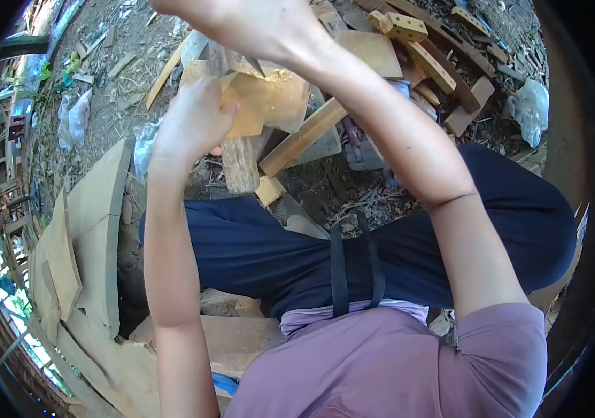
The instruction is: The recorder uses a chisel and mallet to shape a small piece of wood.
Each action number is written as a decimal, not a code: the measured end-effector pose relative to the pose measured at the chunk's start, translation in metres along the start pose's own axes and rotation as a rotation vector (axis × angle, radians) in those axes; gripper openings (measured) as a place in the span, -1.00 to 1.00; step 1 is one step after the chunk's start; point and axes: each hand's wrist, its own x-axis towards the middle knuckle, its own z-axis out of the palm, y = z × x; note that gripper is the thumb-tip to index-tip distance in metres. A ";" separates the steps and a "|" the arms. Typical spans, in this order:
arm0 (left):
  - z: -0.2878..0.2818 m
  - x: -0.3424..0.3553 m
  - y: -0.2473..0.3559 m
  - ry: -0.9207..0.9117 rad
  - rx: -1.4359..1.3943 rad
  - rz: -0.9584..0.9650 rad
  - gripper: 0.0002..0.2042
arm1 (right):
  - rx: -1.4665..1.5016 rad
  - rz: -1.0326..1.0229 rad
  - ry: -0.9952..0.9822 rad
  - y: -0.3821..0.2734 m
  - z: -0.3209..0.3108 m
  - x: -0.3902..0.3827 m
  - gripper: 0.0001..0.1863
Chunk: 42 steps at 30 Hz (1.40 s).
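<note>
The person sits low over bare ground, both hands raised before the knees. The left hand [189, 122] is clamped on a thin, pale wooden piece [266, 101], flat face up, its long axis running roughly left to right. The right hand [256, 28] is above the piece, closed on its upper edge. Beneath stand a rough wooden block [240, 164] and a slanted wooden slat [304, 136]. Drilled wooden parts [419, 45] lie scattered beyond.
</note>
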 end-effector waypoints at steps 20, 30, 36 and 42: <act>-0.006 -0.007 0.003 -0.066 -0.002 -0.036 -0.66 | -0.251 -0.043 0.208 0.034 0.012 -0.021 -0.70; -0.005 -0.002 -0.001 -0.035 0.055 0.012 -0.60 | -0.122 -0.051 0.045 -0.013 0.002 -0.001 -0.65; -0.003 0.003 -0.001 -0.029 0.047 0.041 -0.63 | -0.171 -0.015 0.049 0.066 -0.003 -0.017 -0.69; -0.006 -0.003 -0.001 -0.040 0.060 0.030 -0.67 | -0.126 -0.034 0.067 0.039 0.002 -0.002 -0.69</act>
